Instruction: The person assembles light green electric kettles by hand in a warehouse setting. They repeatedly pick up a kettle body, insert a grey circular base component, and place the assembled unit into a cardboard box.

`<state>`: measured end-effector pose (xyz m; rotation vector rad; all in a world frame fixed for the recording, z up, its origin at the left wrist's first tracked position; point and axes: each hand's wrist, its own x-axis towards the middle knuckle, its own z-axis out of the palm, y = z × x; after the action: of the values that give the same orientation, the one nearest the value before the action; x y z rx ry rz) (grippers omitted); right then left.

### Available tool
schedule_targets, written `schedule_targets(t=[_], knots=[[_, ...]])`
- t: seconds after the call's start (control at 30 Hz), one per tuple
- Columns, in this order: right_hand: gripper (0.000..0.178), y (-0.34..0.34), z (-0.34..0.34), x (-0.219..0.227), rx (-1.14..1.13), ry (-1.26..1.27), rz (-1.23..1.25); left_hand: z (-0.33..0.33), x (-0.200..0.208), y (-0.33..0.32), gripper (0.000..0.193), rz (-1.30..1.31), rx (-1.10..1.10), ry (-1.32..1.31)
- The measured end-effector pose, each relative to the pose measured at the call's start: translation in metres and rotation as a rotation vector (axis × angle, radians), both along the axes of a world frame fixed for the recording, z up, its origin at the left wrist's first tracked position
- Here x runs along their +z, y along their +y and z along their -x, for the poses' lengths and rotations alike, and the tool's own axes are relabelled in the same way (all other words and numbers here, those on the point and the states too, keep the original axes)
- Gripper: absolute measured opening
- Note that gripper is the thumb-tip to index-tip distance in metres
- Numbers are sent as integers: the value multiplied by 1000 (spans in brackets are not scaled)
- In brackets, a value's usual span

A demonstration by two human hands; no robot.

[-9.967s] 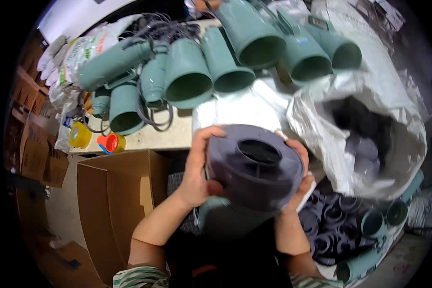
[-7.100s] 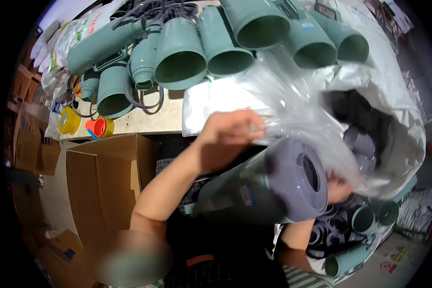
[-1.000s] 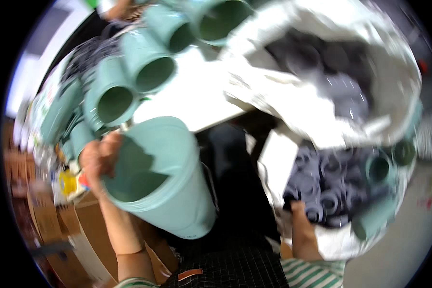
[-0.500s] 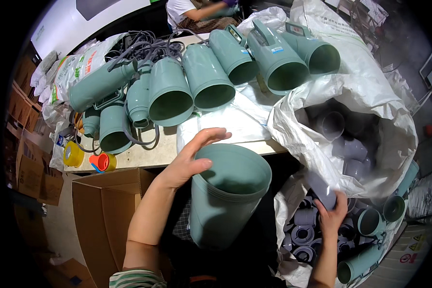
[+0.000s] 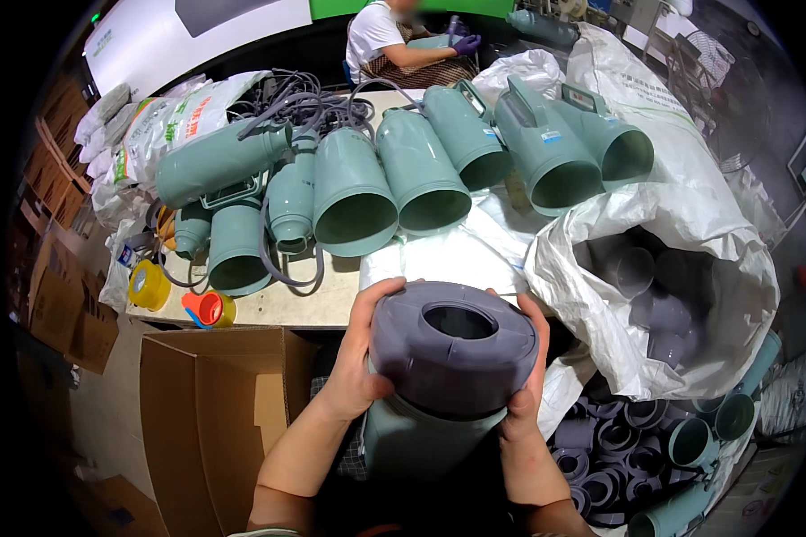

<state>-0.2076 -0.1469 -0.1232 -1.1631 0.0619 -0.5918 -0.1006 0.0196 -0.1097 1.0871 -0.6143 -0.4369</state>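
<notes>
While I watch from afar, the left hand [image 5: 351, 362] and right hand [image 5: 526, 385] both grip a grey-purple ring cap [image 5: 439, 374], just below frame centre, atop a green cylinder [image 5: 425, 443]. I see an open carton [image 5: 228, 407] lower left, a white sack [image 5: 604, 327] right, more green cylinders [image 5: 351, 179] upper centre.

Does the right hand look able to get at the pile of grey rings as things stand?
Probably yes, once freed: the right hand is gripping the grey collar, but the grey rings lie uncovered to its right, with only a loose white bag edge between.
</notes>
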Motion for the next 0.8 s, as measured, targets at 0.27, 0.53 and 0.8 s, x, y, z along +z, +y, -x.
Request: schedule_targets(t=[0.27,0.53,0.8], knots=[[105,-24,1,-21,-323,-253,713,-23,5,8,91,-161,320,-846],[79,-42,-19,-39,-279,-181,874,-28,-12,-22,69,-242,310,-976],[31,-63,3,-26,-391,-112,483,-24,-65,-37,31,-204,588,-528]])
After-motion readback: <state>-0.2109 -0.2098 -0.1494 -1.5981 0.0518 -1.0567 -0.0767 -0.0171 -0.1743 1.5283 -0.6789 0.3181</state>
